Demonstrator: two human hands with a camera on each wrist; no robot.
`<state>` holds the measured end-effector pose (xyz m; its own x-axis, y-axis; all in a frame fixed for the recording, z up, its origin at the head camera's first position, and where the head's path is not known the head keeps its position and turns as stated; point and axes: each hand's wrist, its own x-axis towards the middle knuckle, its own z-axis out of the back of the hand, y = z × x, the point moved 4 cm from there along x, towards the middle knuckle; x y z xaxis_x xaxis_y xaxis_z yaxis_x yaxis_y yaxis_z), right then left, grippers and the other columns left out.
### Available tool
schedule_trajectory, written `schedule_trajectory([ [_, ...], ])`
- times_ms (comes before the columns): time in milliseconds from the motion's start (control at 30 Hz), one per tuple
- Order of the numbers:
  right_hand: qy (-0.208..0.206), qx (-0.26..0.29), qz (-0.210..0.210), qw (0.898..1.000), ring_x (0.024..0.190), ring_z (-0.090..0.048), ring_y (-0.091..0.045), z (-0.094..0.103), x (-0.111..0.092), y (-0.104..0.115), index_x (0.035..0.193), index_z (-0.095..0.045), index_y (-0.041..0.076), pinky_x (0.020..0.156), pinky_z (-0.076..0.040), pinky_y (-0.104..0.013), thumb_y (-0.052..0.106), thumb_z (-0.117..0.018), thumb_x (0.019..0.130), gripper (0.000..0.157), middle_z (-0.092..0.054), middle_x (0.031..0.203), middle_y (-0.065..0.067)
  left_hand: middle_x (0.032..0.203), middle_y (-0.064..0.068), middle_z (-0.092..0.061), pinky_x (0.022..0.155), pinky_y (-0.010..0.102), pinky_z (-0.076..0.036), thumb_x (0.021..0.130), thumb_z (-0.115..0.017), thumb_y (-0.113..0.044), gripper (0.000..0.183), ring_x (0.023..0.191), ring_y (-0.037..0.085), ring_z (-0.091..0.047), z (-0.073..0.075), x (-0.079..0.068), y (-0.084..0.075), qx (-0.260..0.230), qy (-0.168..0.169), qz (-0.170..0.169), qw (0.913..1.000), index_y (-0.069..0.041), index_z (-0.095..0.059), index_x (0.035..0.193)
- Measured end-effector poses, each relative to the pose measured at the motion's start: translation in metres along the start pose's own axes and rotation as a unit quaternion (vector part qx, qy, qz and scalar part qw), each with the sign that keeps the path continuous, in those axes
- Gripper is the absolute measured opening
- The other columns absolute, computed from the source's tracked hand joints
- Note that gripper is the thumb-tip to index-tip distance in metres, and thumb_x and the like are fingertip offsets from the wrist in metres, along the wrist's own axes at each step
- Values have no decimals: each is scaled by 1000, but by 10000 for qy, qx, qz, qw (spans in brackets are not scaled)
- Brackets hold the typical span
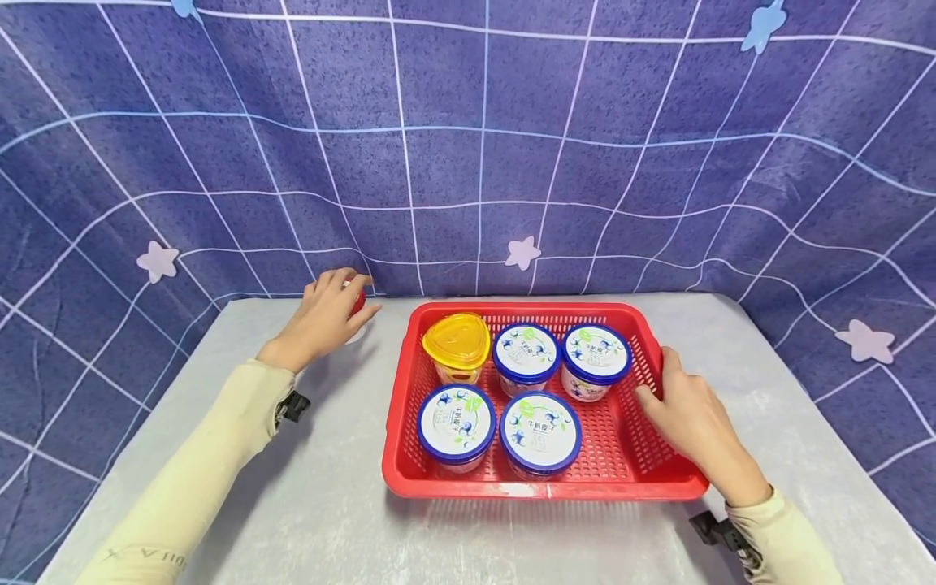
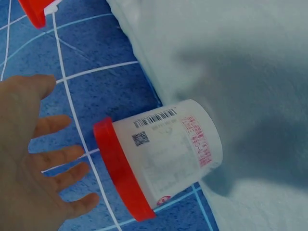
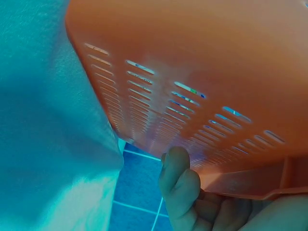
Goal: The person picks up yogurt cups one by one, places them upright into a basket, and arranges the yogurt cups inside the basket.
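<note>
My left hand [image 1: 322,317] is at the back left of the table, its fingers spread beside a white tub with a red lid [image 2: 168,149]. A gap shows between the fingers and the tub in the left wrist view. In the head view the hand hides most of this tub. My right hand [image 1: 695,414] grips the right rim of a red plastic basket [image 1: 544,491], fingers curled under the edge outside its slotted wall [image 3: 154,103]. Inside the basket stand a yellow-lidded cup [image 1: 458,341] and several blue-lidded tubs [image 1: 541,431].
The grey-white table [image 1: 322,487] ends at a blue-purple grid-patterned curtain [image 1: 439,162] close behind the basket. A bare strip of basket floor [image 1: 603,443] shows at the right, beside the tubs.
</note>
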<state>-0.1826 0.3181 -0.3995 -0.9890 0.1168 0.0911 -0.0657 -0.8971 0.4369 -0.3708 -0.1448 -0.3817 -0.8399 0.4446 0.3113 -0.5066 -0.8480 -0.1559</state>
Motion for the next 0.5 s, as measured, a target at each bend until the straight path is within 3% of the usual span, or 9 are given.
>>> schedule_trajectory([
  [500, 53, 22, -41, 10000, 70, -67, -37, 0, 1, 0, 143, -26, -15, 61, -54, -55, 17, -60, 93, 69, -62, 96, -36, 142, 23, -41, 98, 65, -29, 100, -53, -47, 52, 134, 45, -34, -12, 10, 27, -111, 15, 243, 9996, -8, -53, 135],
])
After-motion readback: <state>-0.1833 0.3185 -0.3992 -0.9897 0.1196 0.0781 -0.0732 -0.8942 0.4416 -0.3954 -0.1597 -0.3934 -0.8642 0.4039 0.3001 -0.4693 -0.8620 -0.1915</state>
